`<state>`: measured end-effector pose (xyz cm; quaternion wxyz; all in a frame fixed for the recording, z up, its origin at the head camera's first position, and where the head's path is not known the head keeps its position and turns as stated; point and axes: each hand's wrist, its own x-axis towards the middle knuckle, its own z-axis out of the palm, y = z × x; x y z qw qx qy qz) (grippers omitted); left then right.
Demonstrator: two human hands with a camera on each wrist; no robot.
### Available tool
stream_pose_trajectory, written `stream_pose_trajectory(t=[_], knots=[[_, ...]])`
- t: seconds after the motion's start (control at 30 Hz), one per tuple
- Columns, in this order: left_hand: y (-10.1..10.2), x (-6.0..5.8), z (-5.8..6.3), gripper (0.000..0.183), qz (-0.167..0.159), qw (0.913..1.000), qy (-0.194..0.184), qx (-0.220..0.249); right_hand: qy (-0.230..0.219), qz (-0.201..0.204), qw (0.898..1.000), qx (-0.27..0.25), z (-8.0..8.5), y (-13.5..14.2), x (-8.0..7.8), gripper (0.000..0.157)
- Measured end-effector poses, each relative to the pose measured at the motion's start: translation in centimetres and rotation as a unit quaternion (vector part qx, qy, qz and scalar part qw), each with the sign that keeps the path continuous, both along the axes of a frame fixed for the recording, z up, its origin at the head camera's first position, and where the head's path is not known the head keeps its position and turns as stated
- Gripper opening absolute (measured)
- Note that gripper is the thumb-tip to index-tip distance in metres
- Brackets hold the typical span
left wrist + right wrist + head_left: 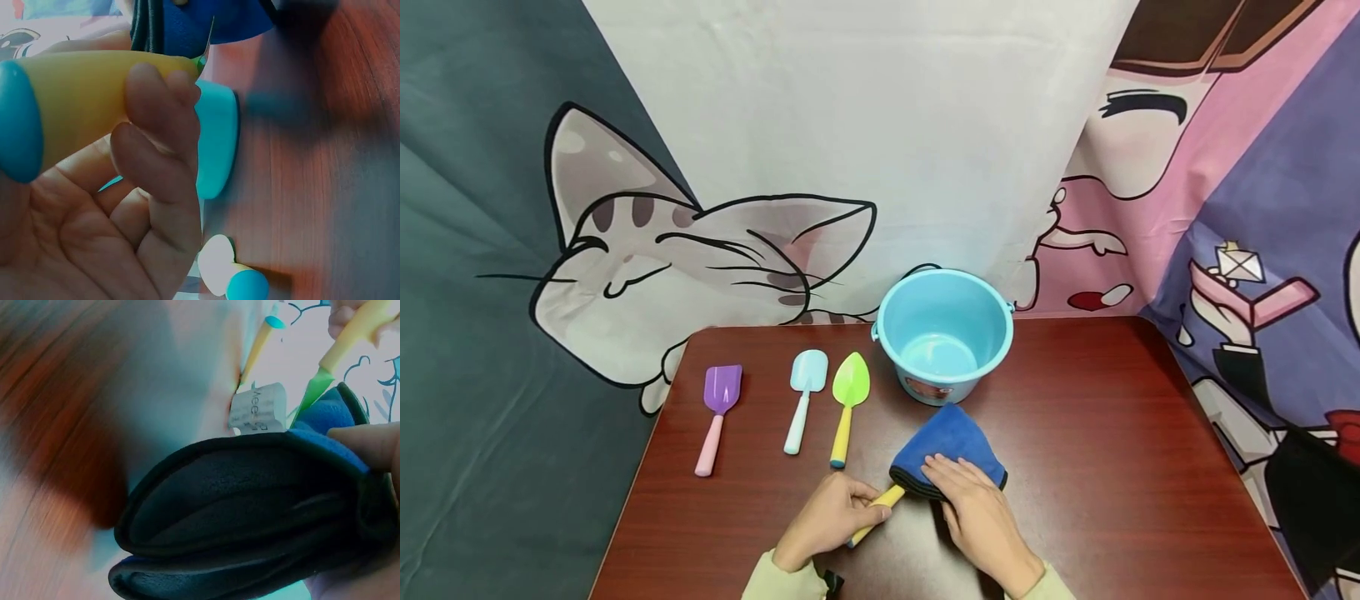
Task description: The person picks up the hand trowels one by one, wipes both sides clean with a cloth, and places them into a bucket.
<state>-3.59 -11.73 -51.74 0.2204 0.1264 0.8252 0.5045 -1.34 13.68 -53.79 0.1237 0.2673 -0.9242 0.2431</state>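
Note:
My left hand (831, 512) pinches the yellow handle (81, 81) of a toy shovel with a blue end cap. A strip of its green blade (315, 390) shows beside the blue cloth (943, 450); the rest is hidden. My right hand (977, 512) holds this folded cloth around the blade, fingers laid over the top. In the right wrist view the cloth's black-edged folds and a white label (257, 409) hang out. Just behind the cloth stands a light blue bucket (943, 379).
Left of the hands lie a green shovel with a yellow handle (842, 433), a light blue shovel (808, 371) and a purple shovel with a pink handle (722, 387). They rest on a brown wooden table (1112, 467). A printed cartoon curtain (865, 100) hangs behind.

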Motion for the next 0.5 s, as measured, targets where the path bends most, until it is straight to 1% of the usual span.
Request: stream_pose_trajectory(t=[0.2,0.43,0.5], knots=[[-0.1,0.1,0.0,0.019,0.001,0.9999,-0.012,-0.011,-0.001,-0.029,1.000,-0.012,-0.1,0.6,-0.2,0.059],[-0.6,0.1,0.2,0.019,-0.007,0.9998,-0.014,-0.009,0.026,-0.047,0.997,-0.047,-0.1,1.5,-0.6,0.055],[-0.9,0.1,0.2,0.020,-0.010,0.9997,-0.019,-0.007,0.030,-0.060,0.996,-0.058,-0.1,2.0,-0.7,0.054]])
